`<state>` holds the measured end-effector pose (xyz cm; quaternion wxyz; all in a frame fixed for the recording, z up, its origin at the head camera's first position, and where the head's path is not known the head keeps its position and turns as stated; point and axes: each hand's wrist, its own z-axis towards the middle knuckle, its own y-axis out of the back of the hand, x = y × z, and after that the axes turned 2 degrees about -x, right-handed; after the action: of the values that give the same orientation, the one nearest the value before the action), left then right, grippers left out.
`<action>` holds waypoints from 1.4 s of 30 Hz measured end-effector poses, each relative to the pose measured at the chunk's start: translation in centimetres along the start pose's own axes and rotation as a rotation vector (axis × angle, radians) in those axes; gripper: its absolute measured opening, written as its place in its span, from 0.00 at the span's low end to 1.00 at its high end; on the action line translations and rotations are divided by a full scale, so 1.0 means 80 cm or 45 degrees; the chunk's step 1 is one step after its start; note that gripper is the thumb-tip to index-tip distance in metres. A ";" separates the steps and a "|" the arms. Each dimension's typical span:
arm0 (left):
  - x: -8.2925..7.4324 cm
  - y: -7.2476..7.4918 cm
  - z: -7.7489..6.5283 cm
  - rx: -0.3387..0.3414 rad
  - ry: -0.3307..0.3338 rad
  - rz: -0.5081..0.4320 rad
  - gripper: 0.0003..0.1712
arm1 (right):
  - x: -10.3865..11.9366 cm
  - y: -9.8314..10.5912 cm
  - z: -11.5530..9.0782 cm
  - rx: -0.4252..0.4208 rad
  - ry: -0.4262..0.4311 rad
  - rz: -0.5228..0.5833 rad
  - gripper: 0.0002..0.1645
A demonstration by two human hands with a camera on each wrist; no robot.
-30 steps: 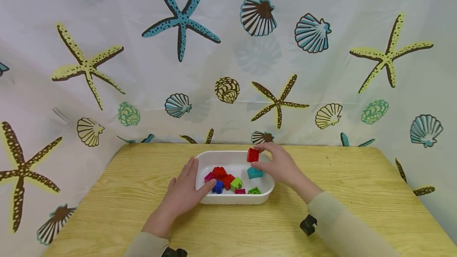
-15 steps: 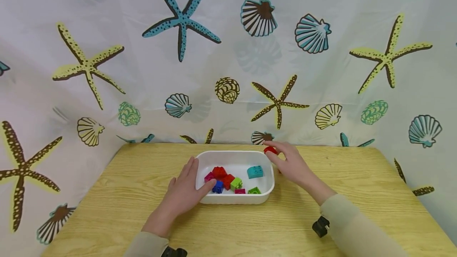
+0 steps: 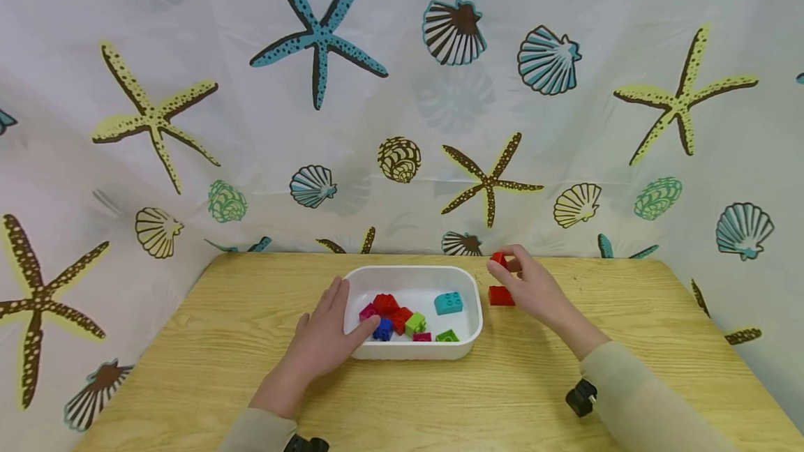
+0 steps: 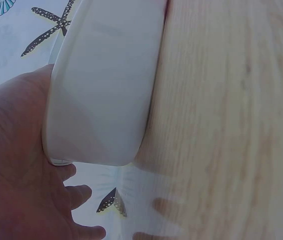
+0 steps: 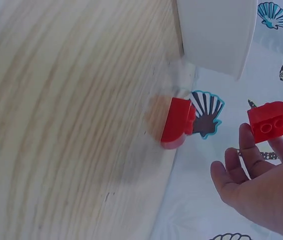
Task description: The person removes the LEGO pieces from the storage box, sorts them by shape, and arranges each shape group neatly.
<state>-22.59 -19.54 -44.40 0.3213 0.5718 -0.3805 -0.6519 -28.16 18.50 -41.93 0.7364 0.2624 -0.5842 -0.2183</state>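
Right of centre, the right hand [image 3: 537, 289] is pinching a red Duplo-style brick [image 3: 499, 259], probably light, stiff, best held by its sides.

The head view looks forward and down, far enough back to take in the wooden table [image 3: 440, 403], left hand [image 3: 322, 337], right hand [image 3: 530, 289], white tray [image 3: 408, 350] and patterned cloth [image 3: 402, 103] behind. The left wrist view is close to the tray's outer wall, tipped sideways so the table fills the picture's right. The right wrist view, also near and sideways, puts the table at the picture's left and faces the held red block [image 5: 269, 121]. It shares that block with the head view; all three share the tray.
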 end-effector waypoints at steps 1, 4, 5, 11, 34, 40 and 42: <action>0.000 0.000 0.000 -0.001 0.001 -0.003 0.63 | -0.002 0.002 0.000 -0.004 -0.014 -0.001 0.34; 0.001 0.000 0.000 -0.003 -0.001 -0.004 0.63 | -0.008 0.007 -0.002 -0.017 -0.026 0.001 0.32; 0.001 0.000 0.000 -0.004 -0.002 -0.003 0.63 | -0.009 0.009 -0.003 -0.023 -0.028 0.001 0.31; 0.001 -0.001 0.000 -0.009 -0.004 0.001 0.63 | -0.022 0.020 -0.005 -0.067 0.001 -0.027 0.27; -0.001 -0.001 0.000 -0.005 0.001 -0.002 0.63 | -0.075 0.055 -0.011 -0.119 -0.107 -0.045 0.32; -0.003 0.000 -0.001 -0.005 0.002 -0.002 0.62 | -0.087 0.061 -0.013 -0.079 -0.091 0.007 0.29; -0.003 0.000 -0.001 -0.005 0.004 -0.003 0.62 | -0.090 0.063 -0.014 -0.062 -0.098 0.027 0.28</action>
<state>-22.46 -19.36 -44.27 0.3223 0.5725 -0.3782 -0.6522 -28.61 27.02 -44.30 0.7218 0.2294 -0.6095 -0.2345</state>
